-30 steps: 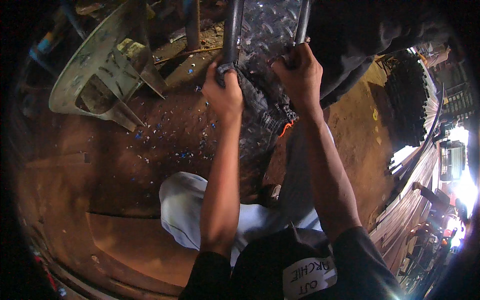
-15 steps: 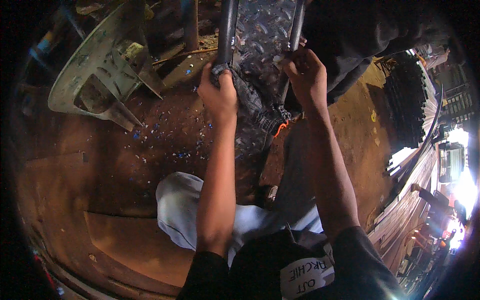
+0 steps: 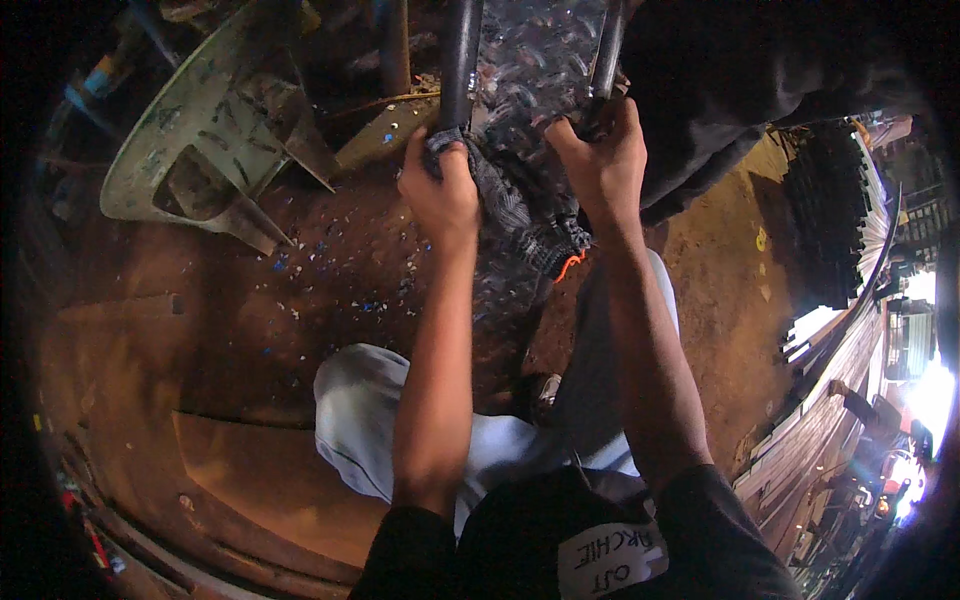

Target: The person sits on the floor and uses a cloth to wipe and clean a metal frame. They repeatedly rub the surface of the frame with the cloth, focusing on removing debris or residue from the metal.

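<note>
Two dark metal tubes run down from the top edge over a dark treaded metal plate (image 3: pixel 520 60). My left hand (image 3: pixel 440 190) is closed at the lower part of the left tube (image 3: pixel 461 65), with a grey knit glove (image 3: pixel 500 190) bunched in its grip. The glove hangs down to the right, its orange-edged cuff lying lower over the plate. Around the right tube (image 3: pixel 608 50) curls my right hand (image 3: pixel 605 170), thumb on the left and fingers on the right; part of this grip is in shadow.
A pale green plastic chair (image 3: pixel 215 140) lies tipped over at left. Small white and blue scraps (image 3: pixel 370 300) litter the brown floor. Dark cloth (image 3: pixel 740 70) fills the upper right, apparently someone's clothing. Long stacked metal strips (image 3: pixel 820 370) line the right side. A flat brown sheet (image 3: pixel 270 480) lies lower left.
My right hand has gone from a pinch at the right tube to a wider hold, thumb spread left. My left hand stays on the glove and tube. The view has shifted slightly.
</note>
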The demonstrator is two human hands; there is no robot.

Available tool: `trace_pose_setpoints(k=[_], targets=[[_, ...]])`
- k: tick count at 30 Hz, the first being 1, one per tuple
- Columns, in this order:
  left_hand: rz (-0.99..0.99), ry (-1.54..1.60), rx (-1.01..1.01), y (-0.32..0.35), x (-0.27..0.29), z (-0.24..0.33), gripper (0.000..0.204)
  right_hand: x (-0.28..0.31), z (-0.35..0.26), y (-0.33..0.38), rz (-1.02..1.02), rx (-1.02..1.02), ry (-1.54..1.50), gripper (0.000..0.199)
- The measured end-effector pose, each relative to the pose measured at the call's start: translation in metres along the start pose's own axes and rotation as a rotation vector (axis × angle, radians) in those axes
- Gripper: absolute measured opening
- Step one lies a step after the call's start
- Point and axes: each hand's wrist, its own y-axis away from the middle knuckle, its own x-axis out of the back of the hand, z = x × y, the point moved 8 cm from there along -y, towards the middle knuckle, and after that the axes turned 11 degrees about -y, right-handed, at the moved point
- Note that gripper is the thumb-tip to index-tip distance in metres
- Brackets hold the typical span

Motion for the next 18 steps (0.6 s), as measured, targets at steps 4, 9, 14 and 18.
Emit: trace_pose_setpoints(k=[4,9,14,18], targets=[[-0.019,0.034,0.006,0.002,0.001,0.007,0.041,-0.005,0.005,0.002,0.059,0.02,0.0,0.038],[-0.011,0.088,-0.037,0.0,0.0,0.016,0.04,-0.003,0.005,0.004,0.054,0.02,0.006,0.039],[-0.044,0.07,-0.004,0.002,-0.001,0.012,0.04,-0.002,-0.002,0.004,0.064,0.083,0.064,0.038],[-0.004,0.082,-0.066,0.0,-0.001,0.016,0.039,-0.002,-0.001,0.005,0.09,0.126,0.076,0.038]])
